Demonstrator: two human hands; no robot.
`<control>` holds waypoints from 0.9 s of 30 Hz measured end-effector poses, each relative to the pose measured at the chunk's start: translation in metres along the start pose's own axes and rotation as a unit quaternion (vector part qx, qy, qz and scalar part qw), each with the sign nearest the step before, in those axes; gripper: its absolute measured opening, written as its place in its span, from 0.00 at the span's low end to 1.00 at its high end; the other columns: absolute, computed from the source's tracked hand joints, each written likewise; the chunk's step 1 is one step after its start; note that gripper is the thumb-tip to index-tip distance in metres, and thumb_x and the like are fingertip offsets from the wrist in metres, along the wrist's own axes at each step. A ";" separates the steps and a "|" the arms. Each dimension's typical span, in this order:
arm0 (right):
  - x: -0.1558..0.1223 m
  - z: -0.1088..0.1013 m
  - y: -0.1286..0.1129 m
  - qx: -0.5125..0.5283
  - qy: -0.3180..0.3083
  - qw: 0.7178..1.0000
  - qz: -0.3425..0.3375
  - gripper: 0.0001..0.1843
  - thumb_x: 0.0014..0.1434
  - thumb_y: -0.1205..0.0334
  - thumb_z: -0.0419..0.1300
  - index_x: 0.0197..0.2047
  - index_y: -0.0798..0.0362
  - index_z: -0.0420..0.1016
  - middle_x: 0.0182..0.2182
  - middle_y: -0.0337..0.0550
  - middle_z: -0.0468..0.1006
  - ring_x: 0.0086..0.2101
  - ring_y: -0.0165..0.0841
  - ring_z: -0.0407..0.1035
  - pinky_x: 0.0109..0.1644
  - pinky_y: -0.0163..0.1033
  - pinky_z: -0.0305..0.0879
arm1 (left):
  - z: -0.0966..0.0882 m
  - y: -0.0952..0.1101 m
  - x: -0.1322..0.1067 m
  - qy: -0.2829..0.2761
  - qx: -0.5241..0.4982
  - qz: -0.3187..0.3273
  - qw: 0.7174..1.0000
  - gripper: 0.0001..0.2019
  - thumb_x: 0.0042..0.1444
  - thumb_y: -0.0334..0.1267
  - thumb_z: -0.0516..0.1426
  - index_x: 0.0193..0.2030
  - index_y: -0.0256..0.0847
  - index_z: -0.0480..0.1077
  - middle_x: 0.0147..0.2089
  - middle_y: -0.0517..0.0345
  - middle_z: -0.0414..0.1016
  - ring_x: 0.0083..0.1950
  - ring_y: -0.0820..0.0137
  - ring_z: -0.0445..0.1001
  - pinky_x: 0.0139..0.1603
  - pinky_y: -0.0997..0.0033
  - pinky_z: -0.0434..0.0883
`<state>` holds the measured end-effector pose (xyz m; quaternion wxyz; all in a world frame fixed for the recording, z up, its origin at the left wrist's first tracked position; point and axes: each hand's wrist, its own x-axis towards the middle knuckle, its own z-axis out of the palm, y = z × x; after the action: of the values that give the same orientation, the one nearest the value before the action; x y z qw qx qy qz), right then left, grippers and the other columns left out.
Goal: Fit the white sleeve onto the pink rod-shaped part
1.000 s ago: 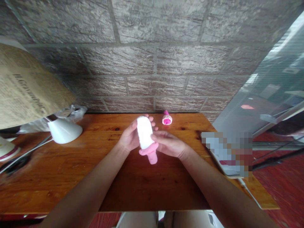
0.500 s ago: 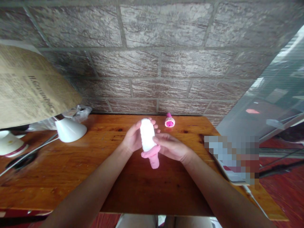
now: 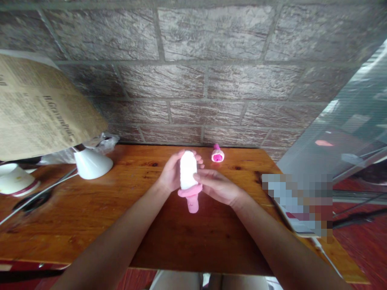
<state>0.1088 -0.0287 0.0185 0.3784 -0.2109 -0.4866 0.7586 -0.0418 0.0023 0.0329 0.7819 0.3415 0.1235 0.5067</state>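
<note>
Both my hands hold one object above the middle of the wooden table (image 3: 90, 217): a white roller-shaped body with a pink handle (image 3: 189, 177) that points toward me. My left hand (image 3: 171, 175) wraps its fingers round the white part from the left. From the right, my right hand (image 3: 216, 186) presses its fingers against the white part just above the pink collar. A small pink and white cap-like piece (image 3: 217, 154) stands on the table by the wall, beyond my right hand.
A white cone-shaped lamp base (image 3: 92, 164) with a cable sits at the left, with crumpled clear plastic (image 3: 99, 141) behind it. A newspaper-print shade (image 3: 42, 112) hangs over the left side. A white and red dish (image 3: 15, 180) lies far left. A blurred flat item (image 3: 298, 201) lies at the right edge. A brick wall backs the table.
The view has shifted slightly rightward. My hands keep their grip on the white and pink object, which has turned a little more upright.
</note>
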 end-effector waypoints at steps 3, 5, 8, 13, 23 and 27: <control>0.000 0.001 0.000 0.006 0.011 1.000 -0.004 0.17 0.54 0.51 0.68 0.39 0.57 0.80 0.34 0.45 0.82 0.38 0.33 0.75 0.51 0.43 0.65 | 0.001 0.000 0.000 0.011 -0.007 -0.001 1.000 0.11 0.53 0.43 0.60 0.35 0.37 0.75 0.32 0.57 0.78 0.35 0.68 0.77 0.45 0.66 0.75; 0.000 0.001 -0.001 0.016 0.024 1.000 -0.009 0.17 0.53 0.51 0.69 0.39 0.57 0.80 0.34 0.44 0.82 0.37 0.33 0.75 0.50 0.42 0.66 | 0.001 -0.001 0.001 0.011 -0.008 0.000 1.000 0.11 0.54 0.44 0.61 0.37 0.38 0.75 0.33 0.57 0.79 0.35 0.68 0.78 0.45 0.65 0.75; 0.000 0.001 -0.002 0.024 0.041 0.999 -0.018 0.16 0.52 0.52 0.70 0.38 0.56 0.80 0.33 0.41 0.81 0.36 0.31 0.74 0.48 0.39 0.66 | 0.001 -0.001 0.002 0.013 0.001 0.005 1.000 0.10 0.56 0.45 0.61 0.39 0.41 0.74 0.34 0.58 0.80 0.37 0.67 0.79 0.47 0.63 0.75; 0.001 0.002 -0.002 0.026 0.045 0.998 -0.020 0.15 0.52 0.53 0.70 0.37 0.55 0.81 0.33 0.41 0.81 0.36 0.31 0.74 0.47 0.38 0.67 | 0.002 0.000 0.003 0.033 0.011 -0.003 0.999 0.10 0.58 0.46 0.60 0.39 0.42 0.73 0.35 0.58 0.81 0.39 0.66 0.80 0.51 0.60 0.74; 0.001 0.001 0.000 0.010 0.043 0.999 -0.031 0.15 0.52 0.52 0.70 0.38 0.55 0.81 0.35 0.42 0.81 0.37 0.31 0.74 0.48 0.39 0.67 | 0.000 0.000 0.002 0.034 0.010 -0.005 0.999 0.12 0.58 0.48 0.59 0.40 0.43 0.73 0.38 0.56 0.81 0.43 0.63 0.80 0.52 0.57 0.73; 0.002 0.000 0.001 -0.005 0.045 0.998 -0.031 0.16 0.52 0.52 0.70 0.39 0.55 0.81 0.34 0.43 0.81 0.37 0.32 0.74 0.48 0.40 0.66 | 0.000 0.001 0.002 0.036 0.013 -0.003 0.999 0.09 0.58 0.45 0.59 0.40 0.42 0.73 0.36 0.57 0.81 0.42 0.64 0.80 0.53 0.57 0.72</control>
<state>0.1075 -0.0274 0.0177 0.4227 -0.2317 -0.4795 0.7333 -0.0415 0.0044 0.0334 0.7740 0.3328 0.1594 0.5145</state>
